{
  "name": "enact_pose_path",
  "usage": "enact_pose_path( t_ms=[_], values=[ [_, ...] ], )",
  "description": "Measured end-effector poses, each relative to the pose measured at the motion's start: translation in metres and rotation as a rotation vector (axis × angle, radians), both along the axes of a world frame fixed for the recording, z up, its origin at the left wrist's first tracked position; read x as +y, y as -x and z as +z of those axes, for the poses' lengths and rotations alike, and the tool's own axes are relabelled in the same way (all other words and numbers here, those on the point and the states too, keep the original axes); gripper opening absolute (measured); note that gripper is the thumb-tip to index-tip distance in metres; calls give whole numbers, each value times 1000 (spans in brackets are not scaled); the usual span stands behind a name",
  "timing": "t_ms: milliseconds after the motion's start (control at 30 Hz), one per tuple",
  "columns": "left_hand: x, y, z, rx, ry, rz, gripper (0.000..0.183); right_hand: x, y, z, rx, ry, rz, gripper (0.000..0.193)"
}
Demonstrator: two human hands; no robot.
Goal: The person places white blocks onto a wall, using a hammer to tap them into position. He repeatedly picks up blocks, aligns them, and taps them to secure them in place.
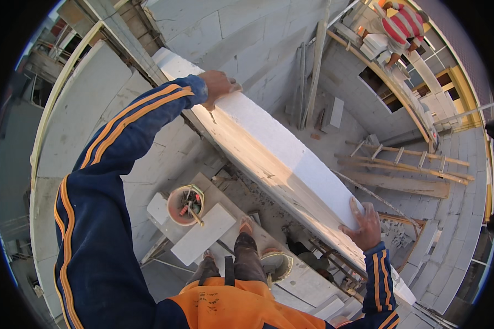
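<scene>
A long white aerated concrete block (291,145) lies diagonally in front of me along the top of a wall. My left hand (219,89) is closed over its far-left end, fingers curled across the upper edge. At the near-right end my right hand (364,225) grips the block, with the fingers on its top and the thumb toward the near side. The block's side facing me looks yellowish in the light. Another pale block surface (175,63) continues just beyond my left hand; the joint there is partly hidden by that hand.
Below, I stand on planks (263,238) with a bucket of tools (185,204), a loose pale block (203,233) and another bucket (277,265). Past the wall, a wooden ladder (406,156) lies low down. Another person (403,24) in a striped shirt works at the upper right.
</scene>
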State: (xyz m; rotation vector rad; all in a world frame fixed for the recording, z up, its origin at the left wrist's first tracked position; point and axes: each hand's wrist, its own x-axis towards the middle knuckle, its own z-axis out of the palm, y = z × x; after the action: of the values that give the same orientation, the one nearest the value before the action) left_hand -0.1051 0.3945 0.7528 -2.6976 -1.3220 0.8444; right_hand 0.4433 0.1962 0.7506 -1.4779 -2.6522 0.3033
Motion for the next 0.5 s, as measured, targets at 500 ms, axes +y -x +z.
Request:
enact_pose_path(
  t_ms=[500],
  values=[
    [-3, 5, -3, -88, 38, 228, 104, 5, -1, -5, -37, 19, -88, 87]
  ],
)
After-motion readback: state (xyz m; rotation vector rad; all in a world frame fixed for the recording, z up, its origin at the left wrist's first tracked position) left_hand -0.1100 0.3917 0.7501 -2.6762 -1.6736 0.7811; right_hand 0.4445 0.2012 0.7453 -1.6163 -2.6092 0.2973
